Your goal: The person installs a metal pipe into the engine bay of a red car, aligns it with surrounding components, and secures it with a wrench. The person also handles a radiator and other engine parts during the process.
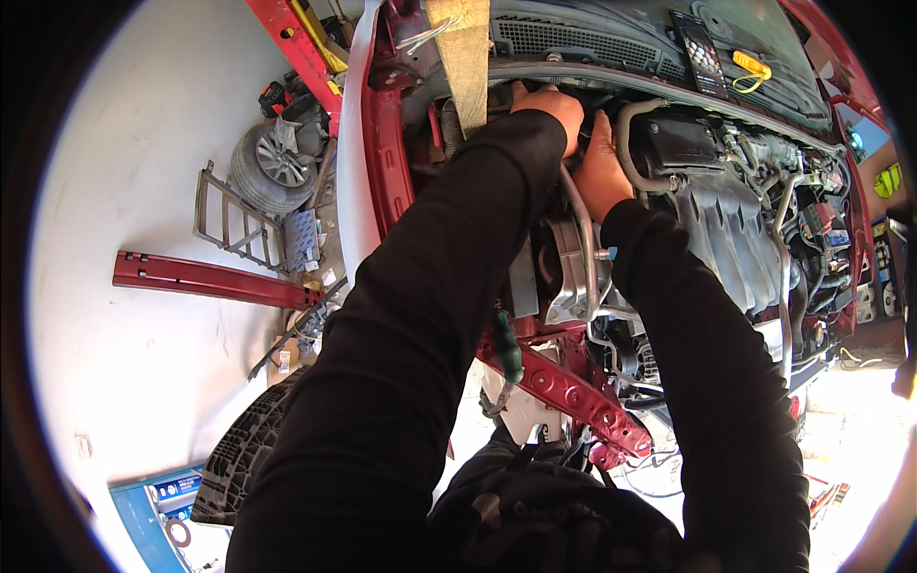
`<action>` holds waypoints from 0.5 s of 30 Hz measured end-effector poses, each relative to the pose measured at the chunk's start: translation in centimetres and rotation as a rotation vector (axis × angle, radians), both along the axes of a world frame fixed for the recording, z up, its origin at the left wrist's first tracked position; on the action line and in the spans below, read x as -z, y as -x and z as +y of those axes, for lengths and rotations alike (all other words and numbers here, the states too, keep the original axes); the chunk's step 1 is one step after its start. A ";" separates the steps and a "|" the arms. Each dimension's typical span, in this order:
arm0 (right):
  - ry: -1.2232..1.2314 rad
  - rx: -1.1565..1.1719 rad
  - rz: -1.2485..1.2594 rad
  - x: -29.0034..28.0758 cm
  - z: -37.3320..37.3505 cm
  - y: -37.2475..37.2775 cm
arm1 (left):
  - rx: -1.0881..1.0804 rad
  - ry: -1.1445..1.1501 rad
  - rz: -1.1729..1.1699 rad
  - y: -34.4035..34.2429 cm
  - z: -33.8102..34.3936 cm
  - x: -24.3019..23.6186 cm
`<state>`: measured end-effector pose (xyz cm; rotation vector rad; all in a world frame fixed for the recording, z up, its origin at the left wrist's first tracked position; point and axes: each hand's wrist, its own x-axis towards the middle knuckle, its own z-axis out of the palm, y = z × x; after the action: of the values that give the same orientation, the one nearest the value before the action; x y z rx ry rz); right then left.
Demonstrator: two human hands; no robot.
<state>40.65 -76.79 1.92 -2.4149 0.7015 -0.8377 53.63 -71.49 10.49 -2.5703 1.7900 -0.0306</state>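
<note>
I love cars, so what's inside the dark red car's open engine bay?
The person's bare left hand, bare right hand, a curved grey hose and a grey ribbed engine part. What lies beneath the hands is hidden.

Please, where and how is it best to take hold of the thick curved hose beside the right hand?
Likely the thick curved hose is best gripped at the middle of its bend, coming from the left. The bend bulges toward the right hand, so that side looks easiest to reach; the black cover lies on the inner side, where space seems tighter.
</note>
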 end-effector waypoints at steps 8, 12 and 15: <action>0.010 0.193 0.085 -0.3 1.4 0.0 | -0.021 0.004 -0.004 -0.2 -0.2 0.2; -0.359 0.027 0.023 -2.2 1.4 0.9 | -0.011 0.021 0.004 -0.5 -0.3 0.6; -0.428 -0.030 0.021 -3.4 1.6 1.3 | 0.023 0.017 0.005 -0.8 -0.2 0.9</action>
<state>39.34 -75.21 5.29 -2.0459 0.7621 -0.5806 54.46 -71.65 9.61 -2.5640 1.8291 -0.0397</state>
